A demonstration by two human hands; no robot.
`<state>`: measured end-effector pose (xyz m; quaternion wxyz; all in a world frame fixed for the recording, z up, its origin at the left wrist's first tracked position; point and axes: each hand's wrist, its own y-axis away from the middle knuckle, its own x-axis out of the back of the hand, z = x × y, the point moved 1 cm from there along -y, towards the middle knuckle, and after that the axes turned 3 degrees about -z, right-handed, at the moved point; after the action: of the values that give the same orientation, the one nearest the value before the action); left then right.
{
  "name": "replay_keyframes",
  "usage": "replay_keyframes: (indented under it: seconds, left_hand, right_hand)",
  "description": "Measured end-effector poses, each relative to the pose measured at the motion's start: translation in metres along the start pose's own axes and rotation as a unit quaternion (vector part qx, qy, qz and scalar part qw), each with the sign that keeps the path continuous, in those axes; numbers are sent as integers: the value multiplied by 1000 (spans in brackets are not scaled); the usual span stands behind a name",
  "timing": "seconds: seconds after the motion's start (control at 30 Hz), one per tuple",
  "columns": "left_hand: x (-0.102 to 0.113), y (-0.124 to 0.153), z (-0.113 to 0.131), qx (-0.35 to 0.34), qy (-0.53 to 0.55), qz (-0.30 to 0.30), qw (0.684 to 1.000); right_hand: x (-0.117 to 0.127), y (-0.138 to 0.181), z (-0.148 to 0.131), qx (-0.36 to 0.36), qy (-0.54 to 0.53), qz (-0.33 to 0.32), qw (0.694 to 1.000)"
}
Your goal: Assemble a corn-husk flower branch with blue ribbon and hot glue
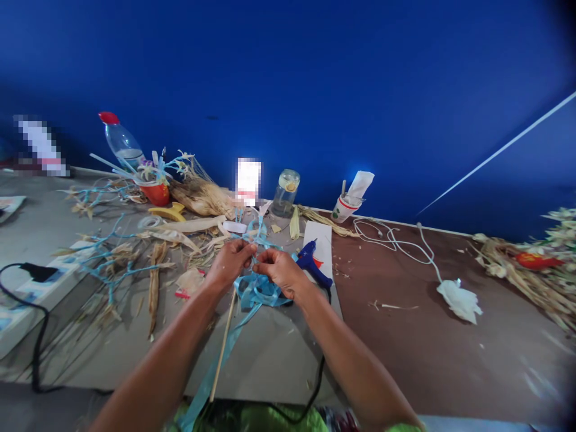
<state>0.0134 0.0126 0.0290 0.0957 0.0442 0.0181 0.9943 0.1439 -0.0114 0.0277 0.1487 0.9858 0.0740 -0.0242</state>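
Head view. Left hand [230, 259] and right hand [279, 270]: both at frame centre, fingertips meeting, each pinched on the light-blue ribbon [258, 291]. Ribbon: bunched in loops just under the hands on the worktop [270, 354], one tail trailing to 7 o'clock toward the lower edge. Thin wooden stick [222, 345]: beneath the left hand, running to 7 o'clock beside the ribbon tail. Blue glue gun [310, 263]: touching or just beside the right hand at 2 o'clock, lying partly on a white card [320, 237]. Glass jar [285, 192]: at 12 o'clock, near the wall. Paper cup [344, 208]: at 1 o'clock. Plastic bottle [120, 141], red cap: at 10 o'clock. Dried husks [200, 197]: at 11 o'clock. White cable [396, 243]: at 2 o'clock, well apart.
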Motion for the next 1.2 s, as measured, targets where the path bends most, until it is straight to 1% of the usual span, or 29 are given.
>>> replay_keyframes:
  seconds: [0.1,0.2,0.33,0.43,0.47,0.53,0.57,0.63,0.73,0.87,1.03,1.2]
  left_hand:
    - [0,1,3,0,-35,-2,999]
    - [-1,0,2,-7,-29,-7,1000]
    - [-3,-2,-1,-9,13,-9,1000]
    - [-5,-2,-2,9,84,-20,996]
    - [-6,-1,-2,17,114,-33,993]
    - [-5,2,0,33,179,-78,980]
    - [-4,3,1,41,212,-110,970]
    - [-1,6,4,45,272,-156,948]
    - [2,8,4,53,305,-194,931]
    - [2,7,-2,66,309,-196,928]
    - [1,6,-4,68,305,-187,931]
    - [0,5,-4,76,280,-174,941]
  right_hand:
    - [-1,-1,2,-2,-2,-2,1000]
    - [-2,-2,3,11,10,5,1000]
    - [-3,-1,5,26,29,30,999]
    - [-4,0,4,31,42,34,998]
    - [-4,0,3,35,44,29,998]
    - [-3,1,2,45,43,16,998]
    - [-2,1,1,50,39,10,998]
    - [-1,1,0,54,20,2,998]
    - [-1,3,-5,48,-35,-15,998]
    - [-1,9,-13,20,-89,-44,995]
    - [0,11,-17,-12,-109,-46,993]
    - [-1,9,-15,-18,-102,-38,994]
